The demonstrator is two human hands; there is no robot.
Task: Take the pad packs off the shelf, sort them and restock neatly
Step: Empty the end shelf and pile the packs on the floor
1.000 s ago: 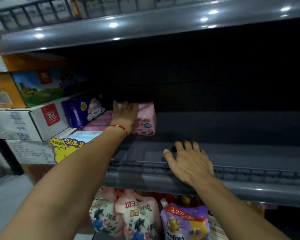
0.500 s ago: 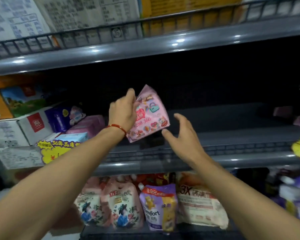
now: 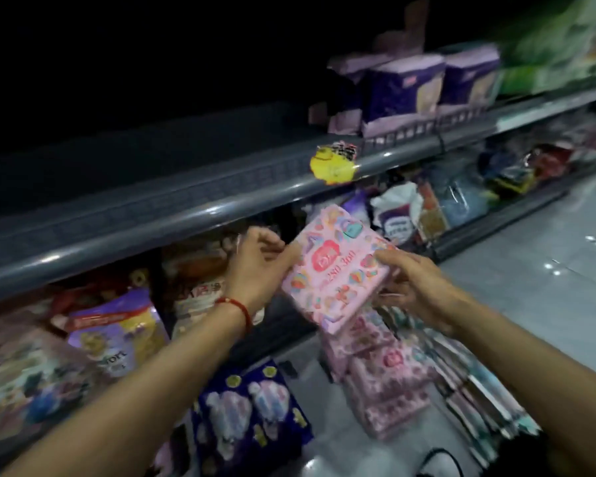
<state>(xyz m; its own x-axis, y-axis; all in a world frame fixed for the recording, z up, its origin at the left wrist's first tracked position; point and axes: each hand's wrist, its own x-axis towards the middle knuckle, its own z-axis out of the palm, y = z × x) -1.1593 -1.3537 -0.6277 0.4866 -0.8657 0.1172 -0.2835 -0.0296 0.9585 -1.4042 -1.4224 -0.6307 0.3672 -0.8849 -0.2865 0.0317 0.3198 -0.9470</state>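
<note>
Left hand (image 3: 260, 270) and right hand (image 3: 415, 287) pinch opposite edges of the tilted pink pad pack (image 3: 334, 270) between them.

Red string bracelet (image 3: 236, 309), bare forearms

The pink pad pack (image 3: 334, 266) reads "280 360".

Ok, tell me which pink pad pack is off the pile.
The pink pack held between both hands; the other pink packs lie stacked on the floor below.
</note>
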